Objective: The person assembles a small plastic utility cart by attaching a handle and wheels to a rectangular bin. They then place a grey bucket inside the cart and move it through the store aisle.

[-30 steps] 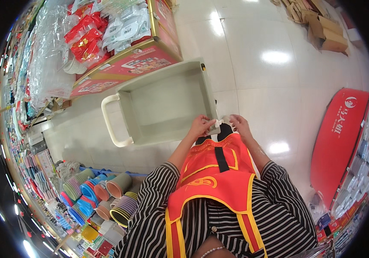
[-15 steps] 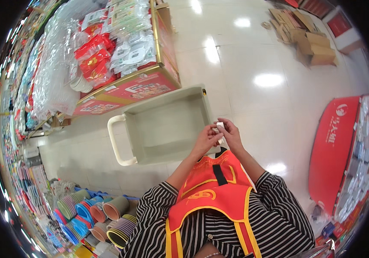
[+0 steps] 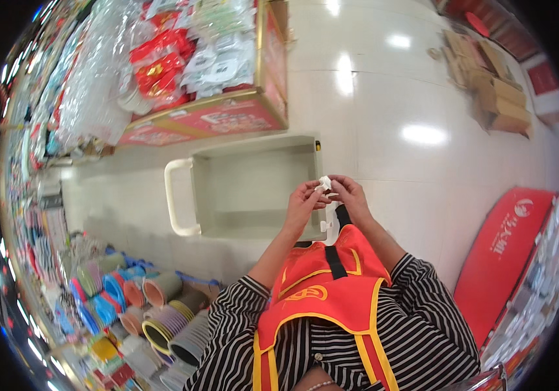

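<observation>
Fingers of the left hand point(image 3: 304, 201) and the right hand point(image 3: 349, 195) meet in front of the chest, both pinching a small white piece point(image 3: 325, 183) held between them above the near right corner of a pale cream trolley point(image 3: 253, 189) with a looped handle, which stands on the glossy tiled floor point(image 3: 383, 111). Stacked coloured plastic cups point(image 3: 155, 306) lie on a shelf at lower left, a red-sided display bin point(image 3: 208, 117) of packaged goods stands beyond the trolley, and cardboard boxes point(image 3: 488, 85) sit at upper right.
</observation>
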Motion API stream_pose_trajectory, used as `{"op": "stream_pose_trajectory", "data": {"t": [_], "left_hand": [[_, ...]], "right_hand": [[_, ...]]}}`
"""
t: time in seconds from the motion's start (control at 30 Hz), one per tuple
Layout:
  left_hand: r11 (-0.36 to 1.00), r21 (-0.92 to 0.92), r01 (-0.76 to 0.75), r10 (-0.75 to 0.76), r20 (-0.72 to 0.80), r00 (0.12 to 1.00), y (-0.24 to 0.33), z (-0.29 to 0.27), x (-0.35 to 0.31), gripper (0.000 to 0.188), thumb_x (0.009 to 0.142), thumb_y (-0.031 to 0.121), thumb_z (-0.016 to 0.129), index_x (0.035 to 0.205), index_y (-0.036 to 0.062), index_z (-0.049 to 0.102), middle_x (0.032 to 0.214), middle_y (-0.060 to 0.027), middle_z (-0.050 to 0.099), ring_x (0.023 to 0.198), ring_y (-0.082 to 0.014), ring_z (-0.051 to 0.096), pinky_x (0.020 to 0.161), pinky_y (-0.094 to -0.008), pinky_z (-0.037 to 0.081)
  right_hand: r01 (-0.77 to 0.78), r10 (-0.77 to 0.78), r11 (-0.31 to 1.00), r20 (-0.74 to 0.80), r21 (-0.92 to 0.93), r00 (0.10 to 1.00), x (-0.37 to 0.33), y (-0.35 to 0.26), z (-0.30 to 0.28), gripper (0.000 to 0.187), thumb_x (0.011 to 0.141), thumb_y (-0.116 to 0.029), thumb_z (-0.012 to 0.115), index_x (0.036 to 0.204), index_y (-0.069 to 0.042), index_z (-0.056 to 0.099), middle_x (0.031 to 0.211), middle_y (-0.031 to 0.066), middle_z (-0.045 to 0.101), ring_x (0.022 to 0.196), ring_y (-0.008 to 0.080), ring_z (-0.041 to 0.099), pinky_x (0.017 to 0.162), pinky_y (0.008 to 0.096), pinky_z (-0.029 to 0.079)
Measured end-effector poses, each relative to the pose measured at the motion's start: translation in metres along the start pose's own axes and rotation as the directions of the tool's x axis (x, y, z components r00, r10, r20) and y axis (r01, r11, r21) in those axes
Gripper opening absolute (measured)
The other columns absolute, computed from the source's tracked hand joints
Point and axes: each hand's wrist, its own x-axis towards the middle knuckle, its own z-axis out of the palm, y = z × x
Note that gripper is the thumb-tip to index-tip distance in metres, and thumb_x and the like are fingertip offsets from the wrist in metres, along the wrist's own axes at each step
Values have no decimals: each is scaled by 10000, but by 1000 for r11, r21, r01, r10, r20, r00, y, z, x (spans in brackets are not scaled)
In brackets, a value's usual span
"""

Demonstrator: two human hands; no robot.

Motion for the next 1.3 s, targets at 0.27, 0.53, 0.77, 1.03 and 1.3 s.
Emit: {"op": "stream_pose_trajectory", "data": {"t": [0.27,0.53,0.77,1.03,1.3], "left_hand": [[806,-581,-119,-21,-227,974,-36,35,16,181,945,118,468,1099,37,417,1104,-136,539,1014,-240,571,860,-361,489],[832,-511,-218,57,-311,949,-50,48,29,180,924,96,515,1074,58,422,1080,-91,525,989,-205,557,858,-354,478],[843,-515,-154,-26,-325,945,-43,40,51,186,902,88,538,1076,48,487,966,-57,561,887,-169,579,735,-330,495],[837,-537,-108,-53,-276,960,-46,26,68,114,872,149,608,933,57,635,800,-13,601,741,-110,567,632,-258,471],[980,-50,-193,148,-467,872,-38,11,84,166,875,152,600,975,20,623,804,-24,614,670,-82,559,603,-217,470]], "right_hand": [[87,-55,970,146,-225,988,29,-19,-16,306,920,-182,541,1129,41,544,960,74,629,847,118,595,749,252,480],[25,8,978,157,-206,988,39,5,-24,276,918,-158,539,1119,31,541,864,57,620,787,124,602,684,246,492],[32,12,978,213,-204,977,61,3,-27,184,931,-156,518,1042,-12,548,922,22,603,841,92,569,760,237,460],[134,-40,939,284,-318,958,85,-13,-24,228,916,-179,541,1056,1,555,912,36,616,844,98,568,766,250,460],[27,55,935,221,-353,974,141,-6,-50,254,938,-171,471,1099,11,544,970,65,613,864,124,587,785,271,486]]}}
